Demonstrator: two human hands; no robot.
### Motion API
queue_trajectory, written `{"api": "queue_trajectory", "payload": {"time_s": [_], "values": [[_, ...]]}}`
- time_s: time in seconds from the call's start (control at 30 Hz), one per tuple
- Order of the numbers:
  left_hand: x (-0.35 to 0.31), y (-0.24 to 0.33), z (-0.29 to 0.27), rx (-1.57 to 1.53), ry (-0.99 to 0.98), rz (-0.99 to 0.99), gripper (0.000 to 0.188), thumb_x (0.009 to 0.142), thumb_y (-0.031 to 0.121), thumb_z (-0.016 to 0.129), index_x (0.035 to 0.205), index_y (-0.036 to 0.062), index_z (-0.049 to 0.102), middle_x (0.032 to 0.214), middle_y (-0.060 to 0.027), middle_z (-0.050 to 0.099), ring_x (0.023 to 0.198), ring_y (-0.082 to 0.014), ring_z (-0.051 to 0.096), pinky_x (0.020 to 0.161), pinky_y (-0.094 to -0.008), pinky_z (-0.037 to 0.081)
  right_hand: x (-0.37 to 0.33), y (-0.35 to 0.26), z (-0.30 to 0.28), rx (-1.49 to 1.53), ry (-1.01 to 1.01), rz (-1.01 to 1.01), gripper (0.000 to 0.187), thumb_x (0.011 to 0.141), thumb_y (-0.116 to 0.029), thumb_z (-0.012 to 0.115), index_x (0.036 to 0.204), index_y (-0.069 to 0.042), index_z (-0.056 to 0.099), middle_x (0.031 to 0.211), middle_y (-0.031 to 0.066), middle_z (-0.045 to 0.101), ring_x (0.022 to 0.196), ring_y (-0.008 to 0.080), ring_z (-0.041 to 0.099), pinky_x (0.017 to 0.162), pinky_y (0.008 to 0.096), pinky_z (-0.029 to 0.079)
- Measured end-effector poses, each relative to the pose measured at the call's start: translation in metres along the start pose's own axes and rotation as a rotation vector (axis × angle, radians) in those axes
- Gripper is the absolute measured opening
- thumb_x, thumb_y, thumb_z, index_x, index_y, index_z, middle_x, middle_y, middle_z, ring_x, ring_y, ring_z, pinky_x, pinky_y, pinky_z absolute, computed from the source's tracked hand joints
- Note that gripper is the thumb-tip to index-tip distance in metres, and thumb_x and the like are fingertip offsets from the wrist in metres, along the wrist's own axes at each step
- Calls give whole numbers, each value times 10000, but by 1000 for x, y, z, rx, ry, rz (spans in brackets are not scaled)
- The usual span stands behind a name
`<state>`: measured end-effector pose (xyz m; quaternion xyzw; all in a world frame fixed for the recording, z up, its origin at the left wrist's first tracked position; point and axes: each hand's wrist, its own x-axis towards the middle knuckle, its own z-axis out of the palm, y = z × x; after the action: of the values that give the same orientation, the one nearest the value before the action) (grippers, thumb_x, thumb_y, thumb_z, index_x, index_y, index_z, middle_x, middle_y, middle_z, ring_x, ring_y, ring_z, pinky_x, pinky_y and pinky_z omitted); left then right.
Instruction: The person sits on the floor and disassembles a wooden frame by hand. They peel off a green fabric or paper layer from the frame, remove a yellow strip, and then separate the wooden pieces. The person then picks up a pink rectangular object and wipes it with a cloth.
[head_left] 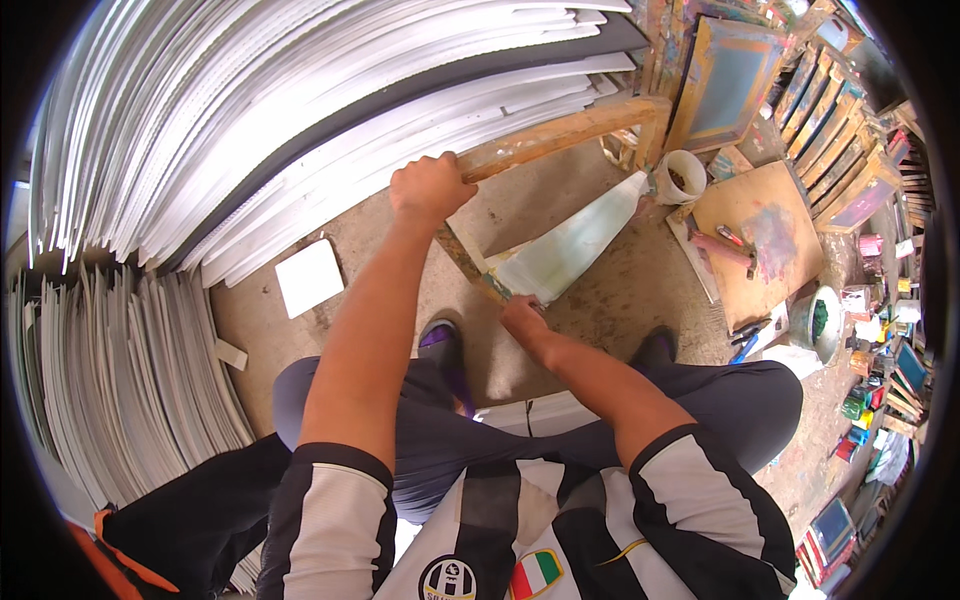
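Observation:
A wooden screen-printing frame (pixel 560 137) stands tilted between my hands, its paint-stained bars seen at a steep angle. Pale greenish mesh (pixel 575 242) stretches along its lower side. My left hand (pixel 432 188) is closed over the upper near corner of the wood. Lower down, my right hand (pixel 525 318) grips the near end by the edge of the mesh; its fingertips are partly hidden. At the frame's far end stands a white bucket (pixel 682 178) with brownish residue inside.
Tall stacks of white sheets (pixel 330 110) and grey sheets (pixel 130 370) line the left. A white square piece (pixel 309 278) lies on the floor. To the right are a stained board (pixel 765 235) with a squeegee (pixel 722 250), a bowl (pixel 815 325), several paint pots and stacked frames (pixel 830 120).

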<state>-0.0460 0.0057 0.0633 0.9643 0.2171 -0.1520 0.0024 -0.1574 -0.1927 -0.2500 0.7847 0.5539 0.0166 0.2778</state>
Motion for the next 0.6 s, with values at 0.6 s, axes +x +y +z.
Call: {"api": "queue_trajectory", "payload": {"time_s": [0.6], "values": [[-10,0,9,-58,40,0,516,821,546,718,1090,105,723,977,-145,765,929,-317,746,818,-444,597,25,19,-28,197,397,111,233,880,-191,595,1018,-21,674,848,140,670,706,316,659,596,517,529]]}}
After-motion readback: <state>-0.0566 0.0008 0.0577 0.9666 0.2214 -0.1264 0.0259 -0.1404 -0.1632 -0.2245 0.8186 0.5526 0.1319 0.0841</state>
